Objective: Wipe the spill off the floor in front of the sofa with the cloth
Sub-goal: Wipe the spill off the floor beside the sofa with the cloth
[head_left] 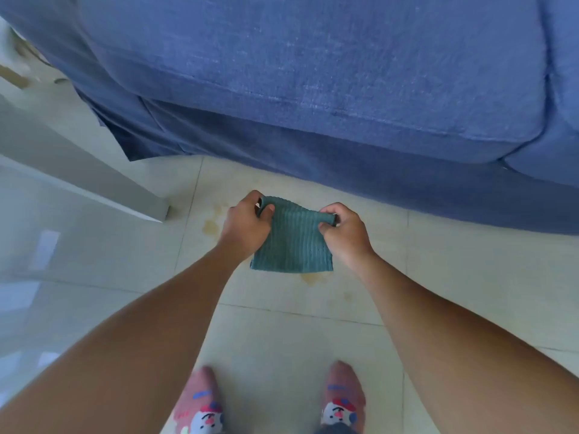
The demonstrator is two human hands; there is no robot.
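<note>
Cloth (291, 242) hanging by its top edge, pinched in left hand (246, 225) and right hand (344, 234) grips, above spill (210, 225), open floor (282, 333) before sofa (313, 89)

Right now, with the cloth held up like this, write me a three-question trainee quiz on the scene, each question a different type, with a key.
1. True or false: the green cloth is already pressed flat on the floor.
2. Which grips the cloth's top edge? A) only the left hand B) only the right hand C) both hands
3. Fill in: the yellowish spill lies on pale tiles in front of the blue ____.

Key
1. False: it hangs from the hands above the tiles.
2. C: each hand pinches one upper corner.
3. Sofa; more stain shows just below the cloth's bottom edge.
</note>
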